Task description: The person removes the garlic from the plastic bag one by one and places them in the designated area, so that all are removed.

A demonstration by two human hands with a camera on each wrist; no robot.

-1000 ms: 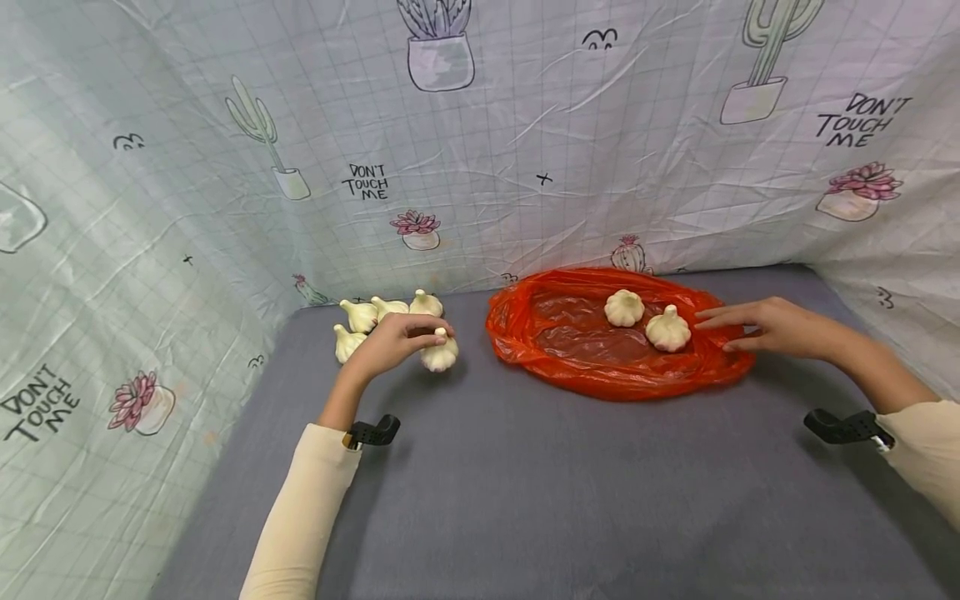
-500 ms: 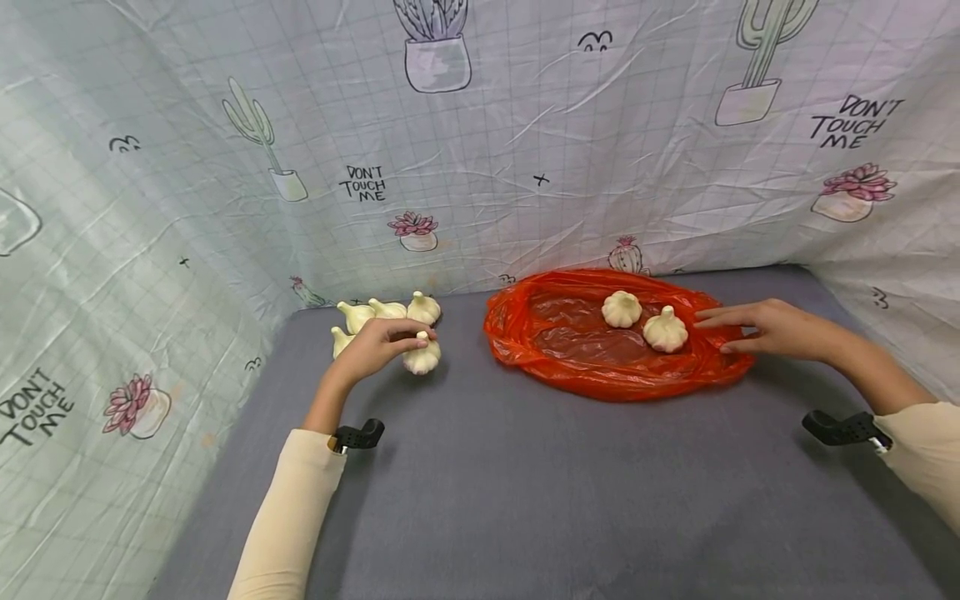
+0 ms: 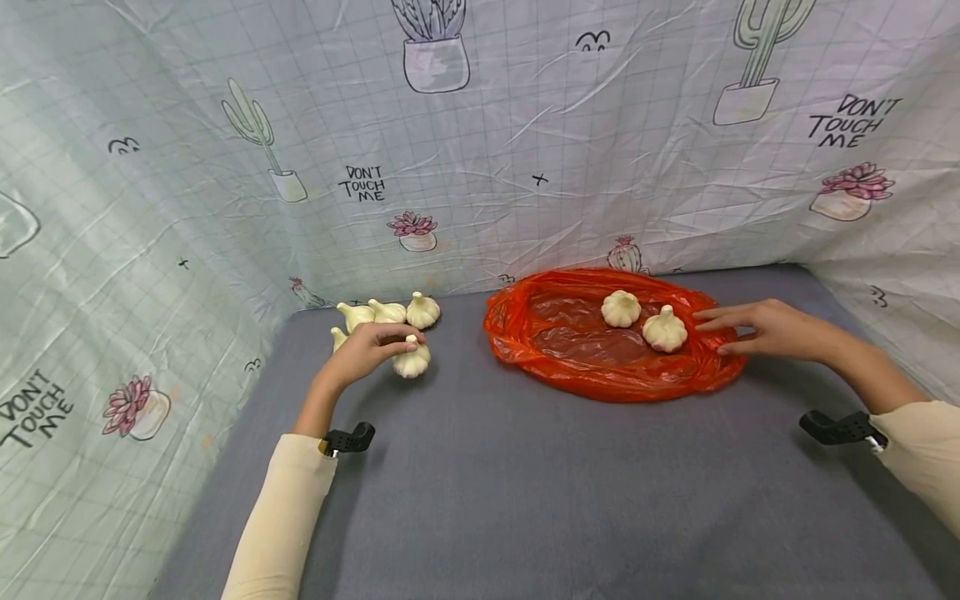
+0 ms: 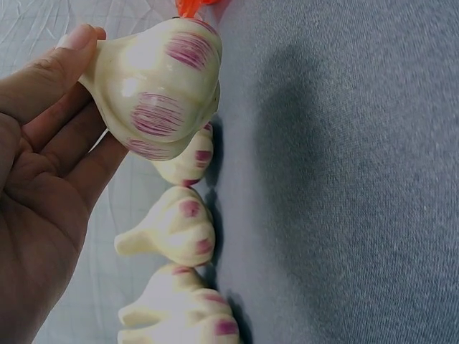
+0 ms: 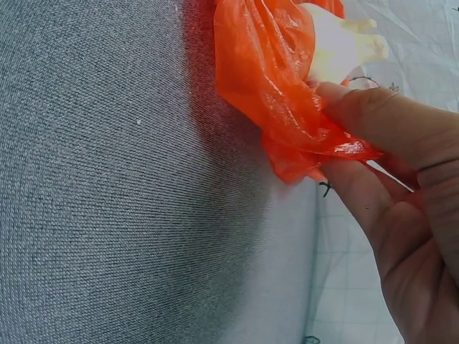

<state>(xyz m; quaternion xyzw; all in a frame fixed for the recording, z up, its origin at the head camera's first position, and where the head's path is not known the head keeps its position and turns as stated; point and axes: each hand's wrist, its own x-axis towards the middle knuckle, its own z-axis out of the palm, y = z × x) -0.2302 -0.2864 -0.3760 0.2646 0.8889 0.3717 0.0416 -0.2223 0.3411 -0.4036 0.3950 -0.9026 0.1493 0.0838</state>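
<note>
Cradling garlic bulb [image 3: 412,360], fingers curled

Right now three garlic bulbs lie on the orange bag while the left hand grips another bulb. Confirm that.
Not quite: two garlic bulbs lie on the orange bag, not three, as the head view shows. The left hand does grip another bulb.

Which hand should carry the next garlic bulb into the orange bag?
Left. The left hand already grips a garlic bulb, while the right hand holds the orange bag's edge.
</note>
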